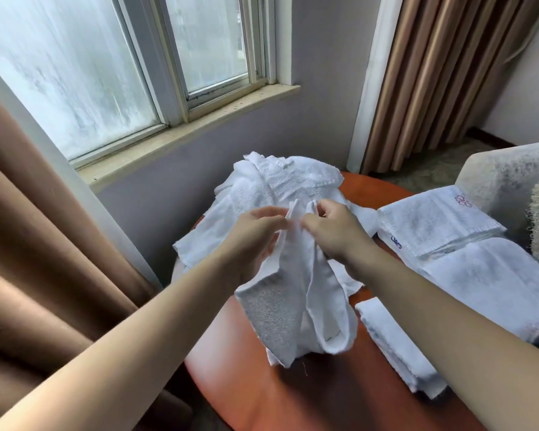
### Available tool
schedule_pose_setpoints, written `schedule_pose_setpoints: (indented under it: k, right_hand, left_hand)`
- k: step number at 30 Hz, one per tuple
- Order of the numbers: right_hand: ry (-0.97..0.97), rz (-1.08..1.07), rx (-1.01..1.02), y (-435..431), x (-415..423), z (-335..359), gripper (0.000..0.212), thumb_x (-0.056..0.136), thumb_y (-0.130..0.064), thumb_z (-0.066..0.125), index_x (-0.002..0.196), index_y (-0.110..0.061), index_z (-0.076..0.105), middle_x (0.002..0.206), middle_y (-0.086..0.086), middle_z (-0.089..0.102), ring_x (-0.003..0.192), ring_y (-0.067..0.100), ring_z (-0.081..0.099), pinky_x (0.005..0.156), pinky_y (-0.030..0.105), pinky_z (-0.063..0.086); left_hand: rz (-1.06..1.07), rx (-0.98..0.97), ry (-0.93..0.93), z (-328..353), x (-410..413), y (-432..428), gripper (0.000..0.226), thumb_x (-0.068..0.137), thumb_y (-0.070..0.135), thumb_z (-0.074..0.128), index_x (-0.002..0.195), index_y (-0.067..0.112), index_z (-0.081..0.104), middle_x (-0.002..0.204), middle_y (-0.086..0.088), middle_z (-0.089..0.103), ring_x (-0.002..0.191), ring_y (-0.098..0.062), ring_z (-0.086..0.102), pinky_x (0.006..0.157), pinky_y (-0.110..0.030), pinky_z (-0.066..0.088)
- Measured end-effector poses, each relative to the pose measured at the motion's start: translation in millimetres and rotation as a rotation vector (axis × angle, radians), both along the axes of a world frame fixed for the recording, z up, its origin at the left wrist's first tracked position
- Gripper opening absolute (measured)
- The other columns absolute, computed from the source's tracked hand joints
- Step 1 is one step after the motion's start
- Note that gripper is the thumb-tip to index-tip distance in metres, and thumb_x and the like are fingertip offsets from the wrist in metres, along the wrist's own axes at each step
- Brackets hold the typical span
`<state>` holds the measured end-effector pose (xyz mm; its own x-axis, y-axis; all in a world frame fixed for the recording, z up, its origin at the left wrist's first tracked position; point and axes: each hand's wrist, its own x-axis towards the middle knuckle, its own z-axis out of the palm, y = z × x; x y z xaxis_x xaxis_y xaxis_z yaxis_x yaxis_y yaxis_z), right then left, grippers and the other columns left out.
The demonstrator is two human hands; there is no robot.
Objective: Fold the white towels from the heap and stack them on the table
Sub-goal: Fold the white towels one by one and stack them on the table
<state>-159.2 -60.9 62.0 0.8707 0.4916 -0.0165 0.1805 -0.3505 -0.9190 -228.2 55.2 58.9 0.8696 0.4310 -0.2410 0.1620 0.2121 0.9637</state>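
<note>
In the head view the task looks about midway. Several folded towels (433, 225) lie stacked on the right of the tabletop (293, 396), with another folded piece (395, 343) nearer the person. At the far side sits the heap (277, 185) of unfolded white towels (how many it holds cannot be told). The left hand (255, 231) and right hand (333, 231) each pinch the top edge of one towel (293, 306). Both grips are closed on the cloth, which hangs crumpled just in front of the heap, not yet folded.

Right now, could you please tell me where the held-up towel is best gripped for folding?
Probably the top hem's two corners, from above: the left hand and right hand pinch the towel close together, so it hangs bunched in vertical creases.
</note>
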Motion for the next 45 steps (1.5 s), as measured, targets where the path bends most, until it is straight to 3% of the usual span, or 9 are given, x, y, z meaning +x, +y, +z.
schedule_pose_setpoints:
  k: [7,11,18,22,27,31,38,41,45]
  right_hand:
    - [0.252,0.147,0.167,-14,-3,12,0.026,0.094,0.000,0.036,0.087,-0.002,0.060,0.072,0.011,0.062,0.056,0.018,0.061,0.055,0.029,0.055]
    - [0.107,0.175,0.201,-19,-1,10,0.008,0.087,0.002,0.064,0.094,0.001,0.066,0.074,0.010,0.070,0.060,0.011,0.065,0.061,0.024,0.056]
    - [-0.095,0.144,0.084,-24,9,8,0.042,0.069,-0.019,0.085,0.098,-0.018,0.055,0.090,-0.006,0.056,0.079,0.003,0.053,0.067,0.009,0.043]
    - [-0.150,0.232,0.054,-26,12,5,0.024,0.077,-0.018,0.080,0.088,-0.005,0.063,0.079,0.009,0.065,0.071,0.010,0.057,0.069,0.030,0.048]
    - [-0.142,-0.043,0.203,-28,22,4,0.032,0.082,-0.019,0.075,0.093,0.005,0.057,0.085,0.018,0.062,0.078,0.015,0.055,0.071,0.037,0.052]
    - [-0.087,-0.062,0.263,-34,30,6,0.028,0.083,-0.015,0.074,0.097,0.004,0.059,0.086,0.005,0.061,0.077,0.009,0.055,0.071,0.025,0.048]
    - [-0.111,0.061,0.109,-55,49,13,0.014,0.083,-0.013,0.074,0.079,-0.015,0.061,0.074,-0.005,0.063,0.065,0.001,0.058,0.061,0.017,0.049]
    - [-0.147,0.082,-0.010,-61,59,6,0.014,0.081,-0.012,0.075,0.083,-0.014,0.062,0.082,0.003,0.066,0.076,0.014,0.059,0.077,0.034,0.053]
    - [-0.161,0.033,-0.007,-56,63,-8,0.009,0.087,-0.013,0.068,0.089,-0.020,0.064,0.091,0.000,0.068,0.086,0.016,0.062,0.080,0.031,0.053]
  left_hand:
    - [-0.137,0.135,-0.015,10,-13,3,0.038,0.080,-0.002,0.054,0.087,0.028,0.075,0.082,0.005,0.071,0.069,-0.005,0.061,0.070,-0.026,0.040]
    - [-0.188,0.189,-0.131,14,-16,5,0.035,0.079,-0.001,0.071,0.099,0.028,0.068,0.094,0.013,0.074,0.090,0.001,0.067,0.077,-0.013,0.047]
    - [-0.286,0.391,-0.180,15,-23,6,0.057,0.060,-0.001,0.085,0.110,0.019,0.069,0.111,0.001,0.072,0.105,-0.007,0.064,0.094,-0.022,0.050]
    - [-0.243,0.466,-0.174,18,-20,-3,0.051,0.067,-0.008,0.080,0.108,0.020,0.068,0.106,0.003,0.072,0.101,-0.008,0.065,0.093,-0.022,0.050]
    - [-0.151,0.973,0.034,26,-19,6,0.073,0.061,0.042,0.088,0.122,0.037,0.048,0.105,0.012,0.058,0.097,-0.007,0.054,0.082,-0.025,0.041]
    - [-0.326,1.434,0.321,22,-22,15,0.082,0.072,0.033,0.075,0.140,0.039,0.030,0.103,-0.002,0.058,0.095,-0.023,0.054,0.078,-0.033,0.045]
    - [-0.079,1.025,0.096,17,-15,45,0.025,0.056,0.032,0.070,0.077,0.019,0.067,0.075,0.002,0.064,0.074,-0.015,0.057,0.069,-0.029,0.048]
    - [-0.046,0.955,0.007,14,-10,53,0.019,0.073,0.012,0.075,0.085,0.024,0.067,0.077,0.013,0.061,0.072,-0.003,0.053,0.064,-0.009,0.040]
    - [-0.025,0.932,-0.090,0,-7,57,0.031,0.086,0.013,0.064,0.096,0.042,0.056,0.088,0.013,0.062,0.075,-0.011,0.055,0.071,-0.024,0.044]
